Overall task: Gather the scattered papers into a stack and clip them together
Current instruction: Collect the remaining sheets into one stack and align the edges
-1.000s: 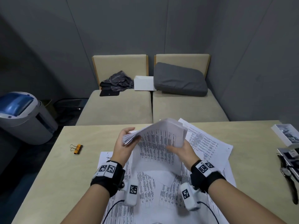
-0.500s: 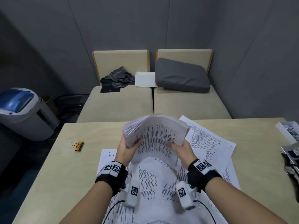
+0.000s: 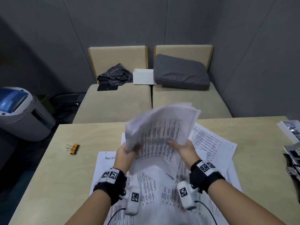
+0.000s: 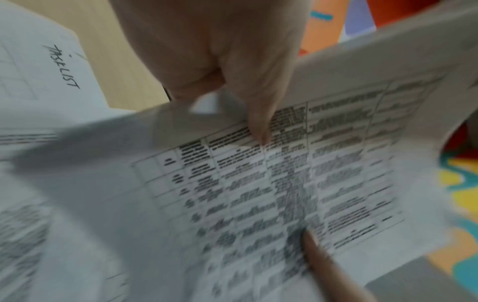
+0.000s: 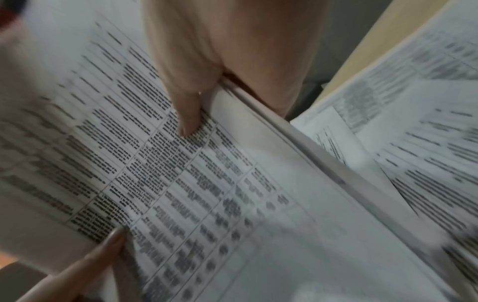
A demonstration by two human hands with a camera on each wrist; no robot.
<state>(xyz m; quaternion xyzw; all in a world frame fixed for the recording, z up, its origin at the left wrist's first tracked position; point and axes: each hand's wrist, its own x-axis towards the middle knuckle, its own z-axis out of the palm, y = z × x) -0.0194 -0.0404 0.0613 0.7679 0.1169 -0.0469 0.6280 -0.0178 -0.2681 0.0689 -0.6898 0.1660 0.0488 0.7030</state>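
Stack (image 3: 159,135) is held upright above the tabletop (image 3: 48,176), pinched at each side by left hand (image 3: 125,154) and right hand (image 3: 182,149), probably to square edges. Clip (image 3: 73,148) lies well apart, left; loose sheets (image 3: 211,143) remain beneath.

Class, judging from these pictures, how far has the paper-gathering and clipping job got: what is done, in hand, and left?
Done: several printed white sheets already form a bundle. In hand: the left hand and right hand grip that bundle above the pale wooden table. Left: more printed loose sheets lie on the table, and the orange binder clip sits unused to the left.
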